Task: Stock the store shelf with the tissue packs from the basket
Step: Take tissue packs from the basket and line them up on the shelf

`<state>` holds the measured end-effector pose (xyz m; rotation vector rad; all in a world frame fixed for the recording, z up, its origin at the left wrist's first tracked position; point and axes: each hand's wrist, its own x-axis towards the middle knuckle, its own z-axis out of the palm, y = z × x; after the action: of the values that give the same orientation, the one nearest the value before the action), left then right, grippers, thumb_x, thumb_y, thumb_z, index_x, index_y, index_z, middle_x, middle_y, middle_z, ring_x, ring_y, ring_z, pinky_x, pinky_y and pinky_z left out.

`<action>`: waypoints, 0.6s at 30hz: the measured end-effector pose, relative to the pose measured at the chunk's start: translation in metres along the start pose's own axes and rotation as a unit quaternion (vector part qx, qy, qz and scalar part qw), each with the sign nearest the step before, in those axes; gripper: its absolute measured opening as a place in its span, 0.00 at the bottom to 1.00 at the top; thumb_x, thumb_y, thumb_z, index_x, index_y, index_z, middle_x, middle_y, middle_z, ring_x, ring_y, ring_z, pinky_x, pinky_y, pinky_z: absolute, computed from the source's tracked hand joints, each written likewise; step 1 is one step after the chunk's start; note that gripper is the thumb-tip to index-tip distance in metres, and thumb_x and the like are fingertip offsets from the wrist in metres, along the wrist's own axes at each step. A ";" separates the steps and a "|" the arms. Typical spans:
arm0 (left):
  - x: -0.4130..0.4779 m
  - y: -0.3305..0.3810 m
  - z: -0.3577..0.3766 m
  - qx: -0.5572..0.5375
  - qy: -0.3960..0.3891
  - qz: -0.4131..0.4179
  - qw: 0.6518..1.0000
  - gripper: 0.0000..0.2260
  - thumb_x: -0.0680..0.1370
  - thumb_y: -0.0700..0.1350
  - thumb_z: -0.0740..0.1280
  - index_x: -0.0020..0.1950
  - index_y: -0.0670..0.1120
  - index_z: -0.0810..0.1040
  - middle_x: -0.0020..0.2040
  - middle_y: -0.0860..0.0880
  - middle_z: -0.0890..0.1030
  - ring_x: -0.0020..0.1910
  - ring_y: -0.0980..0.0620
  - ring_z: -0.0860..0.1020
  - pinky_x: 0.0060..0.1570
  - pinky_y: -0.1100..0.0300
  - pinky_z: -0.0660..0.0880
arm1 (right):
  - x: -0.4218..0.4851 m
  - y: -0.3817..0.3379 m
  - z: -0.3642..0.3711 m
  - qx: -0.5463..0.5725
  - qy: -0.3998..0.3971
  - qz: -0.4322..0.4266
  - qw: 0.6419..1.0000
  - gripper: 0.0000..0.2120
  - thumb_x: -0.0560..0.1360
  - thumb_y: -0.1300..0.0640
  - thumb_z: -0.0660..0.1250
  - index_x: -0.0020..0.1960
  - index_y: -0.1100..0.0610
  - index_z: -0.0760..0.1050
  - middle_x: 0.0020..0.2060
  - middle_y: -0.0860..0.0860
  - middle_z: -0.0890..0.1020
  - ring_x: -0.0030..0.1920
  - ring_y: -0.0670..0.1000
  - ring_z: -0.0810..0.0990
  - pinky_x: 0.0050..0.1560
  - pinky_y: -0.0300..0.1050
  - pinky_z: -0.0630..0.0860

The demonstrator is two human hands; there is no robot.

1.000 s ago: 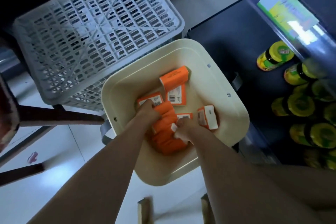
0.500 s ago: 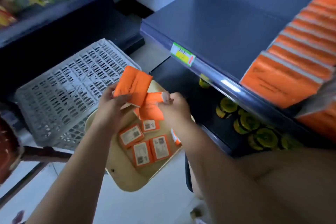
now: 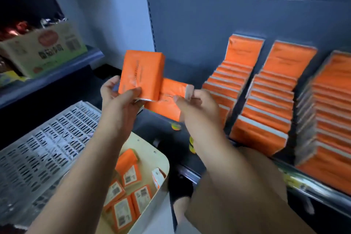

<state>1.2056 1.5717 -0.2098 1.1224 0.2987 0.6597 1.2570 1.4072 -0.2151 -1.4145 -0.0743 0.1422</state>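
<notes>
My left hand [image 3: 118, 99] grips an upright orange tissue pack [image 3: 141, 74] by its lower edge. Just to its right, my right hand [image 3: 197, 104] pinches a second orange tissue pack [image 3: 169, 99], held lower and tilted, partly behind the first. Both packs hover in front of the dark shelf [image 3: 190, 30], left of three rows of orange tissue packs [image 3: 266, 100] leaning on it. Below my arms the cream basket [image 3: 163, 159] holds several more packs [image 3: 131, 186], most with barcode labels facing up.
A grey slatted crate [image 3: 43, 148] sits left of the basket. A cardboard box [image 3: 43, 47] stands on a shelf at the far left. The shelf's front rail [image 3: 313, 186] runs along the lower right, and yellow-lidded jars [image 3: 191, 144] peek out beneath it.
Both hands lifted the two packs out of the basket and up toward the shelf. The view swung up from the basket to the shelf's stocked rows.
</notes>
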 end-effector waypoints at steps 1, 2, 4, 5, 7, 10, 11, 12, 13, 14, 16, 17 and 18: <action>-0.001 0.001 0.017 -0.014 -0.009 0.004 1.000 0.32 0.72 0.35 0.68 0.74 0.39 0.62 0.63 0.36 0.75 0.56 0.41 0.79 0.58 0.41 0.80 | 0.000 -0.013 -0.016 0.004 0.013 -0.023 1.000 0.12 0.75 0.61 0.75 0.48 0.66 0.74 0.33 0.49 0.74 0.33 0.46 0.71 0.35 0.39 0.69; -0.003 0.000 0.035 -0.021 -0.024 0.002 0.999 0.31 0.72 0.34 0.68 0.74 0.39 0.63 0.62 0.36 0.76 0.55 0.41 0.80 0.58 0.41 0.80 | -0.001 -0.025 -0.034 0.000 0.026 -0.047 0.999 0.13 0.75 0.62 0.75 0.48 0.68 0.74 0.33 0.51 0.73 0.33 0.47 0.71 0.35 0.40 0.69; -0.009 -0.002 0.070 -0.019 -0.075 -0.003 0.997 0.23 0.73 0.34 0.68 0.66 0.41 0.68 0.58 0.38 0.79 0.53 0.42 0.81 0.55 0.44 0.80 | -0.003 -0.049 -0.070 -0.025 0.046 -0.069 0.996 0.12 0.76 0.61 0.75 0.50 0.67 0.75 0.31 0.49 0.75 0.30 0.46 0.73 0.37 0.44 0.71; -0.013 -0.003 0.088 -0.019 -0.104 -0.003 0.994 0.19 0.73 0.34 0.68 0.62 0.43 0.70 0.57 0.39 0.80 0.52 0.42 0.82 0.53 0.45 0.81 | -0.004 -0.060 -0.088 -0.031 0.054 -0.067 0.996 0.12 0.76 0.61 0.75 0.54 0.64 0.76 0.31 0.46 0.76 0.30 0.44 0.76 0.37 0.46 0.74; -0.022 -0.006 0.125 -0.024 -0.160 -0.002 0.987 0.16 0.73 0.34 0.67 0.59 0.46 0.73 0.55 0.41 0.81 0.53 0.42 0.81 0.52 0.46 0.81 | -0.010 -0.081 -0.127 -0.024 0.067 -0.066 0.995 0.19 0.76 0.60 0.76 0.64 0.51 0.77 0.39 0.44 0.82 0.37 0.44 0.83 0.42 0.51 0.82; -0.034 -0.011 0.174 -0.018 -0.236 0.003 0.972 0.17 0.74 0.32 0.65 0.60 0.46 0.76 0.53 0.43 0.80 0.54 0.42 0.79 0.53 0.44 0.80 | -0.018 -0.106 -0.184 -0.066 0.086 -0.103 0.989 0.22 0.76 0.57 0.76 0.66 0.42 0.76 0.49 0.56 0.85 0.48 0.56 0.87 0.56 0.57 0.84; -0.039 -0.013 0.189 -0.011 -0.258 0.005 0.966 0.18 0.74 0.32 0.65 0.62 0.45 0.76 0.54 0.43 0.80 0.54 0.42 0.79 0.54 0.43 0.79 | -0.018 -0.113 -0.204 -0.071 0.090 -0.113 0.987 0.20 0.77 0.58 0.76 0.65 0.42 0.76 0.50 0.57 0.85 0.50 0.58 0.87 0.58 0.58 0.83; -0.043 -0.016 0.204 0.003 -0.277 0.010 0.961 0.20 0.74 0.31 0.66 0.64 0.44 0.76 0.54 0.43 0.80 0.55 0.42 0.79 0.55 0.42 0.78 | -0.019 -0.120 -0.223 -0.072 0.097 -0.119 0.985 0.18 0.77 0.58 0.75 0.63 0.42 0.77 0.49 0.57 0.85 0.51 0.58 0.87 0.58 0.58 0.83; -0.048 -0.018 0.220 0.018 -0.289 0.016 0.957 0.22 0.73 0.31 0.66 0.66 0.43 0.76 0.55 0.42 0.80 0.55 0.42 0.79 0.56 0.42 0.78 | -0.018 -0.124 -0.241 -0.068 0.104 -0.122 0.985 0.17 0.78 0.59 0.75 0.61 0.42 0.77 0.47 0.56 0.86 0.51 0.57 0.87 0.58 0.58 0.83; -0.054 -0.022 0.235 0.034 -0.293 0.023 0.955 0.23 0.73 0.30 0.66 0.68 0.41 0.76 0.56 0.43 0.81 0.56 0.43 0.80 0.57 0.41 0.78 | -0.018 -0.127 -0.259 -0.054 0.107 -0.123 0.985 0.16 0.78 0.60 0.74 0.59 0.43 0.78 0.44 0.53 0.86 0.50 0.57 0.87 0.56 0.58 0.84; -0.066 -0.030 0.260 0.052 -0.287 0.029 0.956 0.23 0.74 0.29 0.66 0.69 0.39 0.76 0.55 0.44 0.82 0.55 0.45 0.81 0.57 0.43 0.79 | -0.016 -0.128 -0.292 -0.024 0.117 -0.132 0.984 0.15 0.78 0.63 0.73 0.57 0.45 0.78 0.39 0.49 0.86 0.47 0.56 0.87 0.54 0.57 0.85; -0.070 -0.035 0.271 0.059 -0.283 0.033 0.957 0.23 0.73 0.30 0.68 0.68 0.38 0.76 0.55 0.43 0.82 0.54 0.45 0.82 0.56 0.43 0.79 | -0.015 -0.126 -0.307 -0.015 0.125 -0.136 0.983 0.15 0.78 0.64 0.72 0.57 0.45 0.78 0.39 0.48 0.86 0.46 0.55 0.86 0.52 0.55 0.85; -0.074 -0.041 0.280 0.066 -0.278 0.039 0.957 0.23 0.71 0.33 0.70 0.67 0.40 0.78 0.56 0.40 0.83 0.55 0.41 0.82 0.57 0.40 0.79 | -0.014 -0.123 -0.321 -0.006 0.134 -0.138 0.981 0.15 0.78 0.64 0.72 0.59 0.47 0.77 0.39 0.47 0.86 0.45 0.54 0.86 0.49 0.52 0.85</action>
<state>1.3125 1.3094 -0.1363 1.4021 -0.1883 0.3707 1.2934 1.0725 -0.1434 -1.4083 -0.0471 -0.2792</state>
